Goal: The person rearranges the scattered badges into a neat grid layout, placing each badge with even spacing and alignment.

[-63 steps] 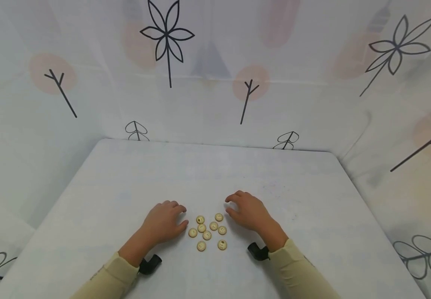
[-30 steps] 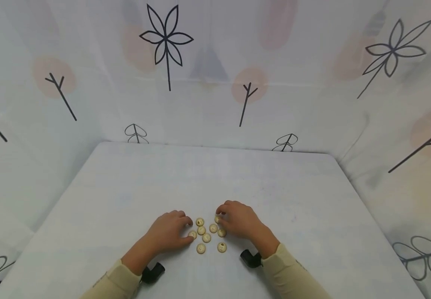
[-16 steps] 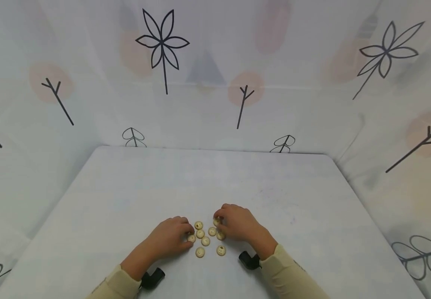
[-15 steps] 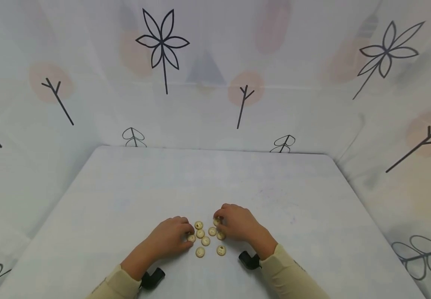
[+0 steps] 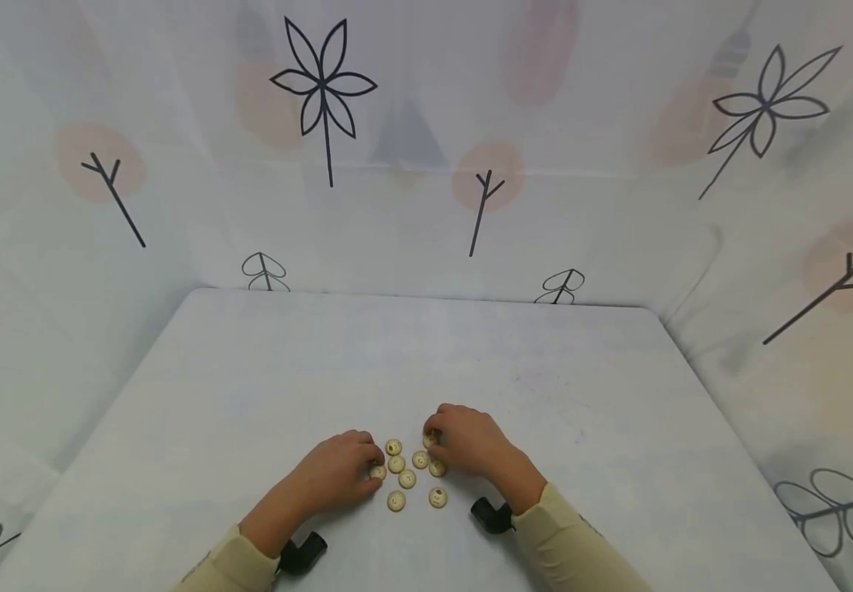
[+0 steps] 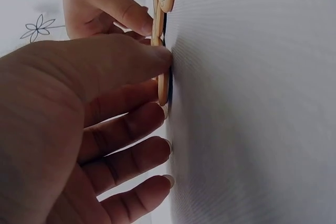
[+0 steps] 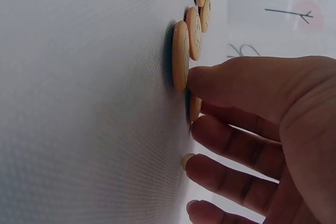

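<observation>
Several small round wooden discs with dark face-like markings lie in a loose cluster at the near middle of the table. My left hand (image 5: 336, 471) has its thumb and forefinger pinching the leftmost disc (image 5: 377, 472); the left wrist view shows this disc (image 6: 164, 90) flat, the other fingers spread beside it. On the cluster's far right side, my right hand (image 5: 472, 441) pinches another disc (image 5: 429, 441) between thumb and forefinger. That disc (image 7: 195, 107) is partly hidden by the thumb, which also overlaps a nearer disc (image 7: 180, 56).
Between the hands lie more discs, among them a middle disc (image 5: 407, 478) and a near right disc (image 5: 438, 497). The white table (image 5: 426, 362) stretches away to a patterned cloth backdrop (image 5: 411, 222). Black wrist cameras (image 5: 303, 553) hang under both wrists.
Both hands have come inward from either side of the cluster, and thumbs and forefingers have closed on the leftmost and far right discs. Over the last half second they hardly move.
</observation>
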A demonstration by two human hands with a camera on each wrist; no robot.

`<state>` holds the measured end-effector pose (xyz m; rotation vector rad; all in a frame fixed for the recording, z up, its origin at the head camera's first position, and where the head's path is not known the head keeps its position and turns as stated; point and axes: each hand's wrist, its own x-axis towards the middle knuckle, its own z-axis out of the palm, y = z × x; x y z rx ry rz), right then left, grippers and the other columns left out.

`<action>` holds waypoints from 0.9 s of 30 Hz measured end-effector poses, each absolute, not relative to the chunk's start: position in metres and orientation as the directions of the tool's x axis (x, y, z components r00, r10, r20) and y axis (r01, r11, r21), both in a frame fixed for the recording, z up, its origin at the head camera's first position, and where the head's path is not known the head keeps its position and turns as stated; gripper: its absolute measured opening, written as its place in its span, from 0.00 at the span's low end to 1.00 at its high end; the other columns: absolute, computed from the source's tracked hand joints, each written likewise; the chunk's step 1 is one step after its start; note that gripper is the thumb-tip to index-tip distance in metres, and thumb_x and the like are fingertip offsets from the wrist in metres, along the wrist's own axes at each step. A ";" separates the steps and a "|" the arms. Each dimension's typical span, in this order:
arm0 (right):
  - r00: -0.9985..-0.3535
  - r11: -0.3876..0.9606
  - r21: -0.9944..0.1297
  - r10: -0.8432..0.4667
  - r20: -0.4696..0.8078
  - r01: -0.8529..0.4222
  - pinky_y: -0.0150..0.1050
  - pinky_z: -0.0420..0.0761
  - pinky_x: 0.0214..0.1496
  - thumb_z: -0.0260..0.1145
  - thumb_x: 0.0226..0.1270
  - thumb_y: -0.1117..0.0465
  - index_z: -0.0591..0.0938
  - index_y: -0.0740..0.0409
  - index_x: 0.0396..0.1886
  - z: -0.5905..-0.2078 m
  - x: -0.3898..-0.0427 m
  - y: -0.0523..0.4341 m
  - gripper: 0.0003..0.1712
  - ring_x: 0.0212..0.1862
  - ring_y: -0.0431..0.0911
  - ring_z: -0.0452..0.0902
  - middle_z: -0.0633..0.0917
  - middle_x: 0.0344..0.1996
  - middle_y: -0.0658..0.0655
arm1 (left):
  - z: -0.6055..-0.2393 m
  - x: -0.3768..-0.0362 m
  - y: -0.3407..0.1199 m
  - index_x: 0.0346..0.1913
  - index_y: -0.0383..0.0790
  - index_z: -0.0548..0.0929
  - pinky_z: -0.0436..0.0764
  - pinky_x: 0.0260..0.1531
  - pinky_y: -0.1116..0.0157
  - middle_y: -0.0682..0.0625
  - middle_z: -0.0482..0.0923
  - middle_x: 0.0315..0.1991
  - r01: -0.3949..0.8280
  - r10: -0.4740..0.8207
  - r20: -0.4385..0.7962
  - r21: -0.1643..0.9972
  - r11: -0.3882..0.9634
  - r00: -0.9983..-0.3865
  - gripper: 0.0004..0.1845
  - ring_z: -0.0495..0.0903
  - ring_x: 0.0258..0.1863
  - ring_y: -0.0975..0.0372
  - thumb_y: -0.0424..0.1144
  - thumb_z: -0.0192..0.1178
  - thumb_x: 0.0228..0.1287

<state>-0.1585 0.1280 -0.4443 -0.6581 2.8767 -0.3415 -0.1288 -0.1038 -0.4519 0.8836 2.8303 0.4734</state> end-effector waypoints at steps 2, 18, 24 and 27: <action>-0.887 0.876 -0.258 -0.447 -0.113 -0.408 0.36 0.72 0.33 0.69 0.60 0.52 0.86 0.46 0.42 -0.445 -0.159 0.128 0.11 0.32 0.38 0.72 0.80 0.34 0.44 | -0.453 -0.129 -0.104 0.40 0.47 0.87 0.79 0.42 0.62 0.59 0.78 0.34 0.525 0.571 -0.045 0.338 0.781 -0.820 0.10 0.75 0.36 0.67 0.46 0.67 0.58; -0.901 0.885 -0.254 -0.425 -0.094 -0.391 0.39 0.76 0.36 0.69 0.60 0.52 0.85 0.46 0.41 -0.444 -0.162 0.124 0.11 0.35 0.39 0.75 0.82 0.36 0.45 | -0.451 -0.125 -0.104 0.38 0.45 0.87 0.79 0.42 0.62 0.58 0.79 0.34 0.531 0.575 -0.023 0.354 0.770 -0.818 0.07 0.76 0.36 0.66 0.41 0.67 0.58; -0.905 0.889 -0.237 -0.420 -0.073 -0.393 0.40 0.77 0.36 0.69 0.61 0.52 0.85 0.47 0.42 -0.440 -0.167 0.125 0.11 0.36 0.40 0.76 0.82 0.36 0.46 | -0.451 -0.128 -0.105 0.40 0.45 0.87 0.79 0.43 0.63 0.58 0.78 0.35 0.520 0.576 -0.050 0.370 0.770 -0.816 0.07 0.75 0.35 0.67 0.41 0.66 0.60; -0.908 0.893 -0.225 -0.414 -0.067 -0.390 0.41 0.79 0.38 0.69 0.61 0.52 0.85 0.47 0.42 -0.439 -0.171 0.126 0.11 0.37 0.41 0.78 0.83 0.38 0.46 | -0.452 -0.130 -0.105 0.41 0.45 0.86 0.80 0.43 0.62 0.57 0.79 0.36 0.498 0.568 -0.075 0.397 0.771 -0.820 0.08 0.76 0.36 0.66 0.41 0.66 0.60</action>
